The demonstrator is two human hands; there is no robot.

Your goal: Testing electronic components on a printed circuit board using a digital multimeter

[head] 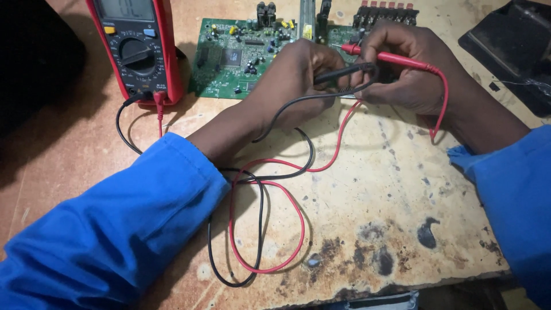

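Head view shows two hands at one green circuit board (232, 57). Left hand (293, 80) is clenched around one black probe (344, 72), its tip hidden behind the fingers. Right hand (410, 72), just beside it, grips one red probe (384, 56), tip touching the board's edge. Two leads, one black lead (261, 229) and one red lead (295, 221), loop below the left wrist and run to one red multimeter (138, 46) beyond the left hand.
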